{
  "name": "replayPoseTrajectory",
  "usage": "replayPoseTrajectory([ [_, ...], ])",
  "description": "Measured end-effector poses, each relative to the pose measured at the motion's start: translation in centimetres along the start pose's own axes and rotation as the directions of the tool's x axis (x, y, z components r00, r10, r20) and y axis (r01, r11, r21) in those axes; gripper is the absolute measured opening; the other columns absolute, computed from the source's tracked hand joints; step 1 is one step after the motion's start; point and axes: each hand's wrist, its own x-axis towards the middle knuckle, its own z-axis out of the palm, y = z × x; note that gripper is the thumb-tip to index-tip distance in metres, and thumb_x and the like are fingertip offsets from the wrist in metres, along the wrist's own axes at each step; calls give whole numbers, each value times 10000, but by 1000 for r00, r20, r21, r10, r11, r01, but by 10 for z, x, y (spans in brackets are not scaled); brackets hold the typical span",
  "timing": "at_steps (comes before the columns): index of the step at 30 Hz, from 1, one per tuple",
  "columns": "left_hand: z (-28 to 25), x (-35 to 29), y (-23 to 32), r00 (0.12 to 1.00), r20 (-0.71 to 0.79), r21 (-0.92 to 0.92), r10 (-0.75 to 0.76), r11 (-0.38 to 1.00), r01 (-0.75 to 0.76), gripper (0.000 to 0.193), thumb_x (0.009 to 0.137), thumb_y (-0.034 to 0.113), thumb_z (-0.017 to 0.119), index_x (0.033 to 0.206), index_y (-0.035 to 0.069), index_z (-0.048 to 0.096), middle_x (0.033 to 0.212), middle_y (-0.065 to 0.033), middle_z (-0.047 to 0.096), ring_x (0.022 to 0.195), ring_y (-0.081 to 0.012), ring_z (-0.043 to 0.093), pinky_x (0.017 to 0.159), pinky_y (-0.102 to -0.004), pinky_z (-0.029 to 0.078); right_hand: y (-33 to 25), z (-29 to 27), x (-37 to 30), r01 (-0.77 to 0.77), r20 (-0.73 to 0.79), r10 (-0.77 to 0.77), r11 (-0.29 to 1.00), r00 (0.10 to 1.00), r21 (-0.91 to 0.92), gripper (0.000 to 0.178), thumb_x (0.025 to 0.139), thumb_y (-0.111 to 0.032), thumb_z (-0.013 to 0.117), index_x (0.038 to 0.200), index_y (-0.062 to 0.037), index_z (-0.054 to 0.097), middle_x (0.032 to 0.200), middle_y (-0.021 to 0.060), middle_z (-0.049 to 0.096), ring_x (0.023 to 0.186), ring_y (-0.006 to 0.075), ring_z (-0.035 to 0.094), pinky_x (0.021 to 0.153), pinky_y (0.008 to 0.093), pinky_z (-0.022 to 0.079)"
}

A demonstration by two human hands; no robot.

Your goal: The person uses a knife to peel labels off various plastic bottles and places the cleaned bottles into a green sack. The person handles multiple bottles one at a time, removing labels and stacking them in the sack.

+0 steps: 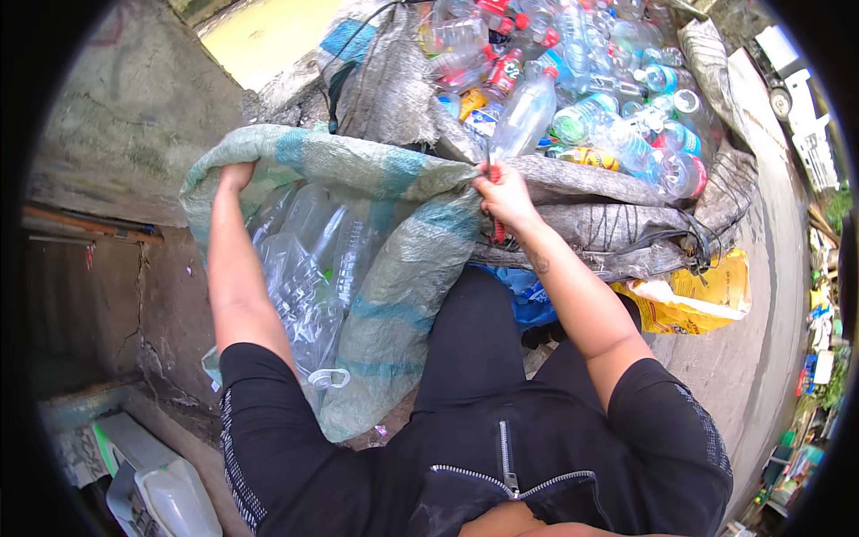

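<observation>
A pale green woven sack (385, 336) with blue bands lies mouth-up at my left side, partly against my leg. Clear plastic bottles (309, 246) fill its inside. My left hand (237, 176) grips the far left part of its rim, the fingers tucked out of sight under the fold. At the rim's right end, my right hand (506, 195) is closed around a red-handled tool (496, 224) with a narrow dark tip; its exact kind is unclear. The right fingers also meet the sack's edge there. The rim stretches between both hands.
A large grey sack (608, 183) heaped with used bottles (528, 112) stands ahead to the right. Below it are a yellow bag (693, 295) and a blue bag (525, 295). A concrete wall (143, 125) rises at left; a paved road (761, 233) runs along the right.
</observation>
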Motion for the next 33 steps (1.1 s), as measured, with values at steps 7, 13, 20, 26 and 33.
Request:
replayPoseTrajectory([
  [7, -149, -3, 320, 710, 612, -152, 348, 933, -327, 425, 744, 236, 728, 1145, 108, 667, 880, -107, 696, 759, -174, 656, 724, -328, 530, -1, -48, -40, -24, 15, 22, 987, 1000, 159, 326, 796, -32, 609, 1119, -32, 564, 725, -14, 522, 565, 69, 495, 519, 248, 436],
  [13, 51, 34, 517, 944, 288, -512, 162, 859, 8, 1341, 530, 608, 808, 1483, 11, 77, 1332, -284, 469, 1239, -377, 479, 1037, -385, 382, -5, -123, -107, -209, 368, 157, 972, 916, 105, 526, 850, -10, 455, 1372, -67, 432, 913, 28, 509, 745, 91, 526, 603, 243, 467],
  [20, 57, 44, 549, 987, 148, -538, 67, 843, 24, 1389, 479, 470, 870, 1484, 35, 16, 1337, -250, 477, 1219, -333, 504, 1034, -379, 391, 28, -224, -171, 277, 526, -29, 874, 850, -400, 595, 944, -277, 551, 1464, -146, 294, 944, 142, 600, 825, 251, 609, 801, 342, 492],
  [26, -109, 30, 509, 950, -182, -894, 255, 359, -267, 887, 573, 244, 892, 1278, 1, 412, 1160, -131, 584, 1056, -242, 587, 930, -372, 475, -27, -234, -175, -47, -9, 53, 950, 999, 308, 112, 890, -140, 644, 908, -30, 638, 754, 19, 631, 569, 82, 566, 478, 224, 472],
  [33, -166, -161, 482, 869, -271, -381, 413, 783, -491, 974, 535, 234, 822, 1387, 123, 364, 1197, -168, 527, 1083, -339, 560, 950, -419, 468, -129, -209, -127, 403, -192, -368, 893, 910, 198, 386, 853, -323, 695, 1089, -21, 643, 711, 38, 633, 480, 38, 492, 420, 197, 387],
])
